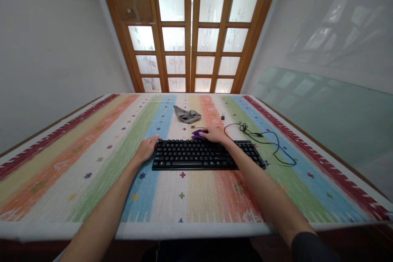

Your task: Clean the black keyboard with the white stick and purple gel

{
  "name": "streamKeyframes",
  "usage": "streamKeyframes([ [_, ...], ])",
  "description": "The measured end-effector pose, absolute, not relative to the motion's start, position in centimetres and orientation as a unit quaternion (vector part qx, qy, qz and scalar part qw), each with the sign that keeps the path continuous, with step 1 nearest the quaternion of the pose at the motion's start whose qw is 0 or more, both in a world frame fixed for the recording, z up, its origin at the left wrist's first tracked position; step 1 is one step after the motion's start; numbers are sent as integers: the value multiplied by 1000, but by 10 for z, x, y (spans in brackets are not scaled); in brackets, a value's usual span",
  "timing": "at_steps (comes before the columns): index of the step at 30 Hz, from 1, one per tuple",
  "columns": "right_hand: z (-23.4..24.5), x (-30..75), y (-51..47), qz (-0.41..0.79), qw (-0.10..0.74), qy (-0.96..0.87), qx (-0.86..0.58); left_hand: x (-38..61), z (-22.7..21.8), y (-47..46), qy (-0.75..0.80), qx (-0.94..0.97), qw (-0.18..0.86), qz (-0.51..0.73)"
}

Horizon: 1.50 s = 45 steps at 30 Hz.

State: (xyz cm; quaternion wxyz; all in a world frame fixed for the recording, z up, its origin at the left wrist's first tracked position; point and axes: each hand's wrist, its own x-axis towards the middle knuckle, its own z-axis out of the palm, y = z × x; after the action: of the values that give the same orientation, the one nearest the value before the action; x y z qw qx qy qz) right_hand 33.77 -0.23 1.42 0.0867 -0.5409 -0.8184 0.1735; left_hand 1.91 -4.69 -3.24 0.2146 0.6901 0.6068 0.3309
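Observation:
A black keyboard (187, 159) lies flat on the striped tablecloth in front of me. At its left end, my left hand (147, 148) grips the upper corner, fingers along the edge. My right hand (213, 134) is closed on a purple cloth (199, 134), which it presses at the keyboard's top edge, over the upper row of keys. The right forearm crosses above the right part of the keyboard and hides some keys. Just beyond the right hand lies a thin brush (198, 127), partly hidden by that hand.
A crumpled grey cloth (187, 115) lies past the keyboard. To its right sits a small dark object (222, 117) with a lighter tip. A black cable (278, 147) loops over the right side of the tablecloth (101, 163). Wooden glass-paned doors (192, 32) stand behind the table.

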Motion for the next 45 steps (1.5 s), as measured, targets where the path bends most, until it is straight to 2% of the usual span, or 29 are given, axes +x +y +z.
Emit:
streamKeyframes([
  [8, 17, 362, -6, 172, 50, -845, -504, 19, -33, -47, 610, 687, 210, 333],
  [22, 8, 355, 5, 156, 59, -828, -536, 18, -33, -48, 607, 693, 206, 330],
  [28, 5, 359, 2, 158, 94, -823, -538, 17, -34, -46, 606, 696, 205, 326],
  [33, 14, 380, -3, 191, 117, -832, -507, 17, -34, -46, 606, 696, 204, 327],
  [38, 16, 400, -3, 267, 72, -841, -465, 19, -33, -47, 610, 693, 206, 325],
  [45, 10, 391, -4, 195, 85, -842, -495, 20, -32, -48, 619, 685, 208, 323],
])
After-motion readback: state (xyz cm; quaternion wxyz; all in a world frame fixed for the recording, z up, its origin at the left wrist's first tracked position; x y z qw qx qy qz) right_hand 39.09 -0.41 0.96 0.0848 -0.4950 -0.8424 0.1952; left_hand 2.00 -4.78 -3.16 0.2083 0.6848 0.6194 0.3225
